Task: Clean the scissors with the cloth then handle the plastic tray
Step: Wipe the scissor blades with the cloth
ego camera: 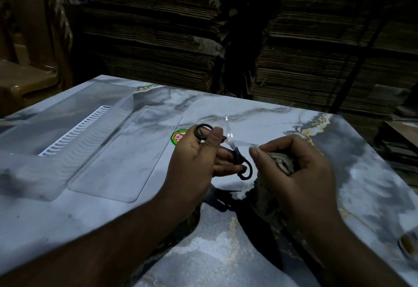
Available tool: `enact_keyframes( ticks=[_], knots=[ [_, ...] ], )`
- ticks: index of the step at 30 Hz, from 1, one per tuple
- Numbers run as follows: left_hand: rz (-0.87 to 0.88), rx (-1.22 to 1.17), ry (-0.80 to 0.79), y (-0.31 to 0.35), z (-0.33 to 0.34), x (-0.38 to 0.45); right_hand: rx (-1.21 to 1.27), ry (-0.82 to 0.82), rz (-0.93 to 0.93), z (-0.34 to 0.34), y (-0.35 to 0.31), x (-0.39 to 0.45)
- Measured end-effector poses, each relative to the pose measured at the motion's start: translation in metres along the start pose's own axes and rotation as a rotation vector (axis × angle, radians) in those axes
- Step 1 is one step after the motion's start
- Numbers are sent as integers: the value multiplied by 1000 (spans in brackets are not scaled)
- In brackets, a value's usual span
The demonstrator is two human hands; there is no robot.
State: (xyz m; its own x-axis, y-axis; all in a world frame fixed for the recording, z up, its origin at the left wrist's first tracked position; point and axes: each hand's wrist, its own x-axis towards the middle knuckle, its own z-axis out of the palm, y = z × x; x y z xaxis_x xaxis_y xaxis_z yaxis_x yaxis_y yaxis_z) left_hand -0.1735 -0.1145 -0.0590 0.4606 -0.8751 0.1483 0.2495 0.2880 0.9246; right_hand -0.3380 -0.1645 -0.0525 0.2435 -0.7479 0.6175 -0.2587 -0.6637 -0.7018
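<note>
My left hand [199, 153] holds a pair of black-handled scissors [237, 155] above the marbled table [248, 114]. The blades are spread apart and shine. One handle loop sits above my thumb, the other hangs below my fingers. My right hand [298, 162] is closed on a crumpled grey cloth [281, 162], and its thumb touches the tip of one blade. A clear plastic tray [108, 151] with a white ribbed strip lies flat on the table to the left of both hands.
Tall stacks of flattened cardboard [316, 49] stand behind the table. A brown plastic chair [27, 60] is at the far left. A round red and green sticker [179, 137] shows on the table by my left hand.
</note>
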Motion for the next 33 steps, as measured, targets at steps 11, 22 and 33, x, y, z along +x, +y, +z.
enact_keyframes(
  ticks=[11,22,33],
  knots=[
    [34,134,-73,-9,2,-8,-259,-87,-332,11,6,-3],
    [13,285,-126,-9,-1,-13,-272,-102,-381,13,13,-4],
    [104,349,-104,-7,-1,-15,-210,-78,-362,16,11,-7]
  ],
)
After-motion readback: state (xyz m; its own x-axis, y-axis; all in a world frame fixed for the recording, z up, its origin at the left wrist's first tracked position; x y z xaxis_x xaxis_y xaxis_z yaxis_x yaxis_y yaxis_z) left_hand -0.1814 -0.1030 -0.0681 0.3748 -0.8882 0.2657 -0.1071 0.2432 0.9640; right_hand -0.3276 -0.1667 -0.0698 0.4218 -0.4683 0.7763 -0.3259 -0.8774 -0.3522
